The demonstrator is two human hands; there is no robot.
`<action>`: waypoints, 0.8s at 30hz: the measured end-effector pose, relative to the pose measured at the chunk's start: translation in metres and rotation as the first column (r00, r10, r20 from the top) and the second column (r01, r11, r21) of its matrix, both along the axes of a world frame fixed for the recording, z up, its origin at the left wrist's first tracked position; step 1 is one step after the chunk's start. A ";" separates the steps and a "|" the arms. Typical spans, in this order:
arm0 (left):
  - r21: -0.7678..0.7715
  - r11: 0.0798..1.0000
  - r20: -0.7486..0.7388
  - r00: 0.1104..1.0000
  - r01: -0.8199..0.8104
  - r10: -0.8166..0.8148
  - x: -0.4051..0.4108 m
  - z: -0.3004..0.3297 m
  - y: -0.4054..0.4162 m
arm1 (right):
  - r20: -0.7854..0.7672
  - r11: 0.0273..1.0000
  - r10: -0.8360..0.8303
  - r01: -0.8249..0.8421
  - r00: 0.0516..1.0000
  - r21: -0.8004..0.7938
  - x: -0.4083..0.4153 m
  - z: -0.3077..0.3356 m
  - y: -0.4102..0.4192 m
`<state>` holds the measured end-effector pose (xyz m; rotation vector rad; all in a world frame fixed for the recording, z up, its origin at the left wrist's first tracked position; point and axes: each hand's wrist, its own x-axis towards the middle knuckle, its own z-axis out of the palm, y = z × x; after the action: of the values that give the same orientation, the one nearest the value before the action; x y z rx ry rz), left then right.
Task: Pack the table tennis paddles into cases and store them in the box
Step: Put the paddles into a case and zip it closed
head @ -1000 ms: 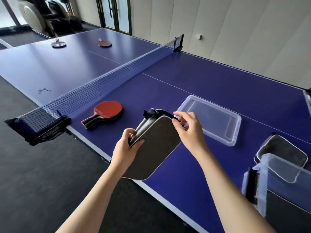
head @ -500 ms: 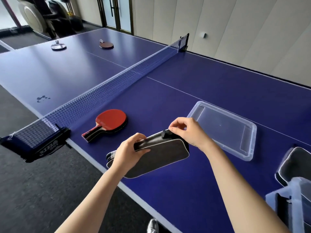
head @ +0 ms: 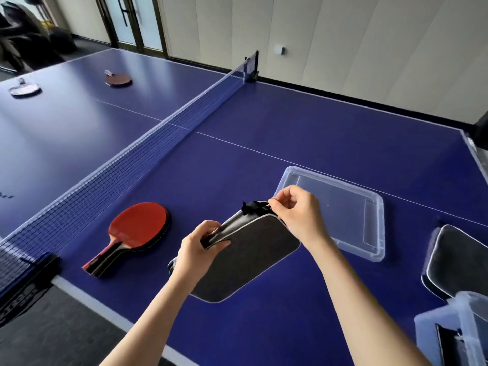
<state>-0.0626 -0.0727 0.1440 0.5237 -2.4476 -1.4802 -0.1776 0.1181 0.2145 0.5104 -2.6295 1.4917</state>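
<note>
Fingers (head: 274, 204) on case (head: 248, 257) zipper

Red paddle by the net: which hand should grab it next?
Left. The left hand is nearer the red paddle; the right hand pinches the zipper at the case's far end.

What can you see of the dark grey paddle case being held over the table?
The dark grey fabric paddle case is paddle-shaped with pale piping round its edge and a black loop at its top. It is tilted, lifted above the blue table. The left hand grips its left edge; the right hand pinches the zipper pull at the top. Contents hidden.
</note>
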 end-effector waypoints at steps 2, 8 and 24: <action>0.046 0.998 -0.023 0.999 0.032 -0.031 -0.009 -0.002 -0.006 | -0.016 0.997 -0.079 0.079 0.997 0.002 -0.003 -0.001 -0.003; 0.247 0.960 -0.134 0.986 0.131 -0.100 -0.029 -0.003 -0.048 | 0.074 0.938 -0.346 0.346 0.935 0.010 -0.011 -0.001 -0.006; 0.840 0.533 0.035 0.970 0.102 -0.240 -0.071 0.002 -0.124 | 0.175 0.814 -0.544 0.567 0.821 -0.131 0.011 -0.012 -0.054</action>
<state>-0.1341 -0.1971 0.1461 0.5559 -1.7249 -2.7918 -0.1662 0.0637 0.2021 -0.3680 -2.3791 1.5555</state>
